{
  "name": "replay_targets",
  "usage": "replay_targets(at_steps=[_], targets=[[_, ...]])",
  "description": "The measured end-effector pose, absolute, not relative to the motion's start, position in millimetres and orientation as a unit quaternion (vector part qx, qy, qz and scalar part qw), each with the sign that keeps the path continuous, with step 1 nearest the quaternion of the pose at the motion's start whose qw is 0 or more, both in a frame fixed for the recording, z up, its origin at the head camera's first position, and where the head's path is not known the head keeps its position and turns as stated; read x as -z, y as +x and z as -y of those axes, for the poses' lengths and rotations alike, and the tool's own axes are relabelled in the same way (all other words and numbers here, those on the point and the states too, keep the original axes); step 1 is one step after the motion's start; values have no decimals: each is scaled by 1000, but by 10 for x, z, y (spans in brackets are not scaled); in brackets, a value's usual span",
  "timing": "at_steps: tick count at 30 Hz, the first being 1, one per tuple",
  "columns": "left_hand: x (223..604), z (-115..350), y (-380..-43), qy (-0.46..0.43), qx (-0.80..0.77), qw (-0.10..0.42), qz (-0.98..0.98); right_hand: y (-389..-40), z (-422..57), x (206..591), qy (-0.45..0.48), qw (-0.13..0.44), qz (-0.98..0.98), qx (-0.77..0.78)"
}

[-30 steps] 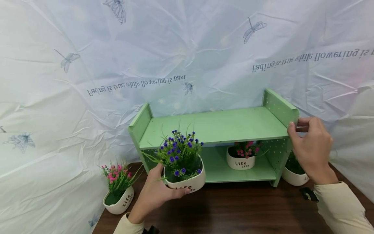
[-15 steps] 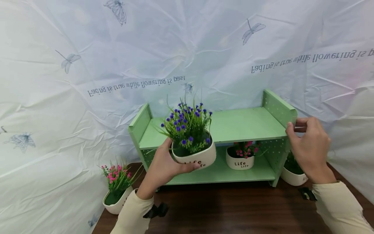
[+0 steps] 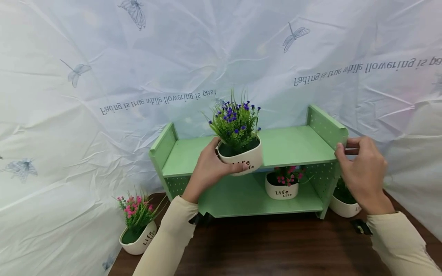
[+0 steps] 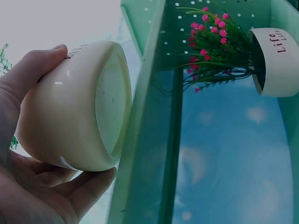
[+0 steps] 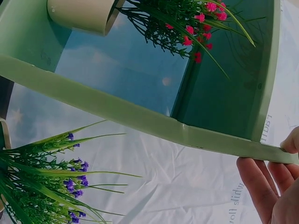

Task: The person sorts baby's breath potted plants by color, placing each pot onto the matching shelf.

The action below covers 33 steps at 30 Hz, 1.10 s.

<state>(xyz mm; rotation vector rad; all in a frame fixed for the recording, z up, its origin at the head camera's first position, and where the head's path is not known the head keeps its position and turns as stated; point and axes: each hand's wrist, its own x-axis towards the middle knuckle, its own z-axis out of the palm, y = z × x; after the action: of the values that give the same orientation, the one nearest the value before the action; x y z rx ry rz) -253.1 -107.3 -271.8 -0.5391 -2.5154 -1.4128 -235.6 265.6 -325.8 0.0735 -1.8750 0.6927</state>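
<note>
My left hand [image 3: 210, 166] grips a white oval flowerpot [image 3: 238, 159] marked "Life", planted with grass and purple artificial flowers [image 3: 235, 115]. Thumb in front, it holds the pot at the front edge of the green shelf's upper board [image 3: 293, 143]. In the left wrist view the pot's underside [image 4: 112, 102] faces that edge; whether they touch, I cannot tell. On the right, my right hand [image 3: 366, 170] pinches the front edge of the side panel [image 3: 326, 128] between thumb and fingers. The right wrist view shows those fingers [image 5: 257, 182] against the panel.
A pink-flowered pot [image 3: 281, 191] stands on the lower board, towards the right. Another pink-flowered pot [image 3: 138, 241] is on the brown table [image 3: 262, 245] left of the shelf. Outside the right panel sits a further pot [image 3: 345, 207], with purple flowers [image 5: 77, 182]. Printed cloth [image 3: 221, 46] hangs behind.
My left hand has raised the purple-flowered pot and carried it right and forward, from in front of the shelf to the upper board's edge. The right hand keeps its hold on the panel.
</note>
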Motion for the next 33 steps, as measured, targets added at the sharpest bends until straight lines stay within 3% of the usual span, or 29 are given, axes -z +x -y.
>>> replay_targets(at_steps=[33], targets=[[2513,447,-3225,-262,439,47,858,-2376,-2663,3245,24,539,785,-303]])
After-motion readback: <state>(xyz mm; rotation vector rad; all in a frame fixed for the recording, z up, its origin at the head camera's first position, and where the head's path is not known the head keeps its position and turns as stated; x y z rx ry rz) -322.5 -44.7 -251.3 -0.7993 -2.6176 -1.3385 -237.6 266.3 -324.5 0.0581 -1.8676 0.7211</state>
